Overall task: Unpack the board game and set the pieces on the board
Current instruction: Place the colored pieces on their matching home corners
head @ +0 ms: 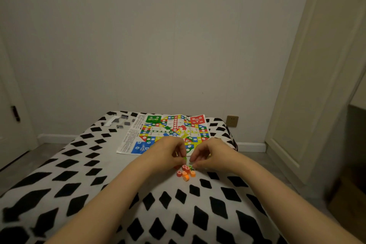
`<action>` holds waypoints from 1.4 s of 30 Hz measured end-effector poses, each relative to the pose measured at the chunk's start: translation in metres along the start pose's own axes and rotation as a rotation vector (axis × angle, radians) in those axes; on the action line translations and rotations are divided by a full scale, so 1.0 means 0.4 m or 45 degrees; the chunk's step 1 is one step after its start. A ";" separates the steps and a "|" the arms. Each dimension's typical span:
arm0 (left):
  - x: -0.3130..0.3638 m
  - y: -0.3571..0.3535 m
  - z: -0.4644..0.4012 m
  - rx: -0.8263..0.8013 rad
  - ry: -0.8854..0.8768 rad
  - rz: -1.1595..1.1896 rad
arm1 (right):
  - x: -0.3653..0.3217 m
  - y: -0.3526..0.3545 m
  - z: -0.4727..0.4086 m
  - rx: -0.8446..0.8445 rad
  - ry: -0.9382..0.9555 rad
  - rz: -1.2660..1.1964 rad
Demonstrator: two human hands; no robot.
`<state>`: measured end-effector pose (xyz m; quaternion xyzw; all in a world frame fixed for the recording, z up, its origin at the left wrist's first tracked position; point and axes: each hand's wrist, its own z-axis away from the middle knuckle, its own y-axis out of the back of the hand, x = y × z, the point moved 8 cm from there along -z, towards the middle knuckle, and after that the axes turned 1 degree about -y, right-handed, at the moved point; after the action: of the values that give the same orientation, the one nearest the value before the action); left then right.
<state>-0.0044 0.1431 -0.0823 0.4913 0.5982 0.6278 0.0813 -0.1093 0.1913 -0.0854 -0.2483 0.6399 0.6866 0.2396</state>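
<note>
A paper game board (168, 132) with green, red, blue and yellow corners lies flat on the far part of the bed. In front of its near edge sits a small heap of round pieces (185, 173), red, orange and green. My left hand (168, 150) hovers over the heap and pinches a green piece (184, 158) between thumb and fingers. My right hand (206, 153) is beside it, fingers curled down onto the heap, touching a piece I cannot make out clearly.
The bed has a white cover with black diamonds (99, 184). A clear plastic package (118, 122) lies at the far left beside the board. A wall socket (232, 121) and a wardrobe door (316, 85) stand to the right.
</note>
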 end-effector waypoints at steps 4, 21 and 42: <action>-0.026 0.014 0.001 0.066 0.057 0.041 | -0.010 -0.010 -0.003 -0.033 0.034 0.067; -0.067 0.092 -0.015 0.293 0.014 0.130 | -0.025 0.013 -0.039 0.077 0.109 0.098; -0.333 0.299 -0.195 0.557 0.220 0.150 | -0.074 0.100 -0.415 0.316 0.045 -0.154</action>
<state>0.0652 -0.0334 -0.0368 0.4758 0.6949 0.5268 -0.1154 -0.1068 0.0228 -0.0455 -0.2669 0.7079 0.5820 0.2982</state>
